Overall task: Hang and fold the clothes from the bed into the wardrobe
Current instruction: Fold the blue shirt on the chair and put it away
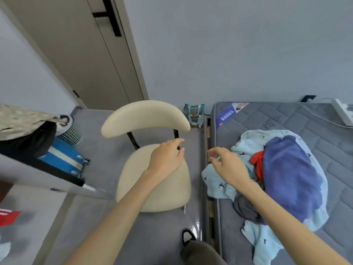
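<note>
A heap of clothes lies on the grey mattress (pixel 286 119) at the right: a light blue garment with small dark bird marks (pixel 219 185), a dark blue piece (pixel 290 169) on top, a red bit (pixel 257 159) and something dark grey (pixel 243 206) underneath. My right hand (pixel 228 166) hovers over the left edge of the light blue garment, fingers apart and curled, holding nothing. My left hand (pixel 167 157) hangs above the seat of a cream chair (pixel 158 188), fingers loosely bent, empty. The wardrobe is not clearly in view.
The cream chair stands between me and the bed frame. A beige door (pixel 91 54) is at the back left. A blue suitcase (pixel 63 157) and a mesh basket (pixel 70 133) sit on the left floor. A power strip (pixel 343 112) lies on the mattress corner.
</note>
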`<state>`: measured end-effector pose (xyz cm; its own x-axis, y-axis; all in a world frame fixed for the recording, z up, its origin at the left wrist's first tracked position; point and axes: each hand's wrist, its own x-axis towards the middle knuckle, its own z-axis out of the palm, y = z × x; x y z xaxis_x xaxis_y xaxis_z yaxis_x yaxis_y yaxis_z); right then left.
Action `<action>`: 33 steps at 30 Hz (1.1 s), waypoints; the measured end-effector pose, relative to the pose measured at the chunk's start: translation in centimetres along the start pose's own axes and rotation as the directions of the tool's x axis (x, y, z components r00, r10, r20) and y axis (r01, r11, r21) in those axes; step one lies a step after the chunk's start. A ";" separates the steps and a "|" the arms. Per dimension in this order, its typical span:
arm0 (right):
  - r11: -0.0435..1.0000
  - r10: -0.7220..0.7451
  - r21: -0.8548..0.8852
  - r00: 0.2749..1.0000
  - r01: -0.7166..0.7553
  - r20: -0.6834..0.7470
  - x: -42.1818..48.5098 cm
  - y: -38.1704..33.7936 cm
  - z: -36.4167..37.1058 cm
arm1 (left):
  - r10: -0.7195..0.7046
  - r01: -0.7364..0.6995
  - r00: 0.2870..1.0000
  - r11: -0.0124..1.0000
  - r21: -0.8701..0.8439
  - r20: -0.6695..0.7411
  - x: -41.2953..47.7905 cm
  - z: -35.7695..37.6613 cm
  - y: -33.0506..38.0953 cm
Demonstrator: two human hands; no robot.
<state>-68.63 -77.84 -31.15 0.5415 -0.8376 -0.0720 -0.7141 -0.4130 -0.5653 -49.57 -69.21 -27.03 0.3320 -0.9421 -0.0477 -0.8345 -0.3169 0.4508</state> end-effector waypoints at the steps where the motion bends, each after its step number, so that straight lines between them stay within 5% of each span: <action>1: 0.999 0.044 0.010 0.999 -0.044 -0.007 -0.3 2.1 -0.2 | 0.013 -0.013 0.999 1.000 -0.008 0.034 0.9 1.6 1.1; 8: 0.935 0.353 0.001 0.931 -0.354 -0.092 -3.9 15.0 -0.8 | 0.140 -0.124 0.950 0.990 -0.074 0.278 4.8 12.1 8.7; 18: 0.729 0.685 0.041 0.726 -0.684 -0.064 -4.0 25.6 2.7 | 0.188 -0.155 0.835 0.982 -0.108 0.516 7.2 23.0 13.1; 23: 0.723 0.686 0.021 0.713 -0.691 -0.146 -2.2 28.1 4.0 | 0.183 -0.160 0.809 0.983 -0.090 0.559 8.4 25.9 12.5; 33: 0.812 0.573 0.375 0.732 -0.447 -0.369 -5.0 28.0 1.6 | 0.242 -0.158 0.816 0.967 -0.201 0.525 8.5 25.0 12.4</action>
<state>-90.62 -84.62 -47.91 -0.1766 -0.9815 -0.0732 -0.6553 0.1728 -0.7354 -68.09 -83.93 -44.17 -0.1626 -0.9029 -0.3980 -0.7706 -0.1357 0.6227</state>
